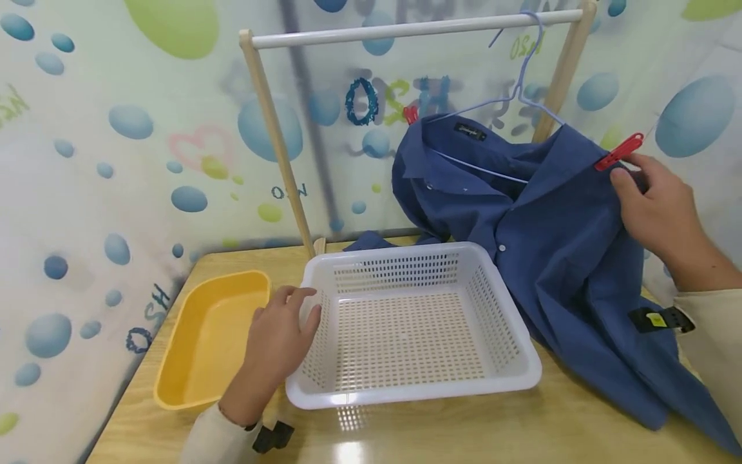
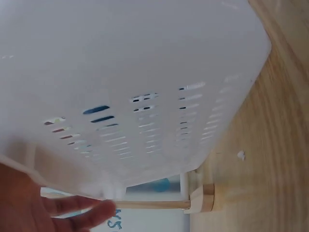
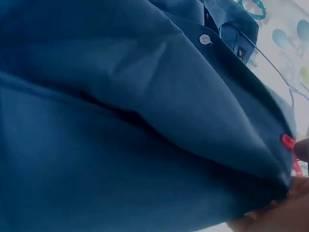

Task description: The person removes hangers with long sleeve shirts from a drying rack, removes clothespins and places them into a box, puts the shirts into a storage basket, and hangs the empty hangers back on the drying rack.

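Observation:
A dark blue button shirt point(image 1: 568, 238) hangs from a light purple wire hanger point(image 1: 518, 90), its lower part draping over the table. Red clothespins sit at its two shoulders: one clothespin point(image 1: 620, 152) at the right, another clothespin point(image 1: 410, 115) at the left. My right hand point(image 1: 661, 206) holds the shirt's right shoulder just below the clothespin, thumb in front and other fingers partly behind the cloth point(image 3: 145, 111). Over the left rim of a white perforated basket point(image 1: 406, 393) is my left hand point(image 1: 281, 335), its fingers loosely extended; the basket's side point(image 2: 145, 58) fills much of the left wrist view.
A yellow tub point(image 1: 211, 341) stands left of the basket on the wooden table point(image 1: 440, 432). Behind them rises a rack with a white bar point(image 1: 406, 29) and wooden posts point(image 1: 278, 142); the hanger hooks over the bar. A patterned curtain point(image 1: 145, 193) closes off the back.

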Tool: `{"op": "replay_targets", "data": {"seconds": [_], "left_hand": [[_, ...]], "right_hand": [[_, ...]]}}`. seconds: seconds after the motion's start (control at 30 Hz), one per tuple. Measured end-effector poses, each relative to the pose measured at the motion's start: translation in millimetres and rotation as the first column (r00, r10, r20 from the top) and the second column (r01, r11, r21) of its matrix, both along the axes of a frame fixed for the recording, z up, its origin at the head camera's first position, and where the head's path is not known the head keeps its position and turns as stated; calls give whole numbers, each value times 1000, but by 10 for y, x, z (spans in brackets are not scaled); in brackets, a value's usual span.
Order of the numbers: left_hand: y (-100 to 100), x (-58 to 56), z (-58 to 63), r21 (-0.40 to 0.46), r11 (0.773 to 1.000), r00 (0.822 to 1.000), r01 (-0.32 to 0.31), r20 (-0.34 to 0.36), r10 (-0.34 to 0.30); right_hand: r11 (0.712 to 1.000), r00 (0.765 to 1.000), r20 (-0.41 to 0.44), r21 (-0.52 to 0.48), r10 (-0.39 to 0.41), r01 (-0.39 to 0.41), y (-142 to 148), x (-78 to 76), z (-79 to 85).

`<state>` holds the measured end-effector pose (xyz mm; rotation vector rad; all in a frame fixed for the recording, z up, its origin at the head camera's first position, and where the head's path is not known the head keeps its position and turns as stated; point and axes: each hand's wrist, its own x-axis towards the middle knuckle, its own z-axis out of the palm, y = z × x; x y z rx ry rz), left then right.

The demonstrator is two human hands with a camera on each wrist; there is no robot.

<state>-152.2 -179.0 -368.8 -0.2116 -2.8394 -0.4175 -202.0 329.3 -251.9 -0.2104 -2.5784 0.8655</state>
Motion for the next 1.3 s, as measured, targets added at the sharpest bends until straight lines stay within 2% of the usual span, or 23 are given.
{"op": "replay_targets", "data": {"seconds": [0.07,0.17,0.3,0.37,0.47,0.67,1.0,1.2,1.3], "left_hand": [[-35,17,11,28,999,998,-23,56,21],[-56,32,15,67,998,992,-24,129,15],[-35,15,-25,95,995,987,1,158,-16],[-27,10,-36,100,995,987,19,156,-34],[-16,3,-43,112,993,987,48,148,-65],[-3,3,-55,132,989,982,69,164,-91],[8,-1,-59,177,980,975,87,188,-120],[1,-12,-68,230,970,966,78,223,-131],[-12,-21,-74,262,962,962,80,231,-143]], "right_hand": [[998,998,33,-30,48,-47,-3,-36,-54],[992,993,12,-45,114,-114,-13,-36,-132],[984,985,-51,-58,164,-166,2,9,-166],[983,984,-74,-80,160,-166,1,23,-167],[979,983,-129,-139,129,-146,-33,34,-166],[960,966,-258,-270,1,-73,-118,22,-154],[909,937,-333,-414,-102,-49,-220,24,8],[867,918,-367,-495,-147,-59,-275,-8,87],[832,914,-370,-549,-166,-71,-292,-10,108]]}}
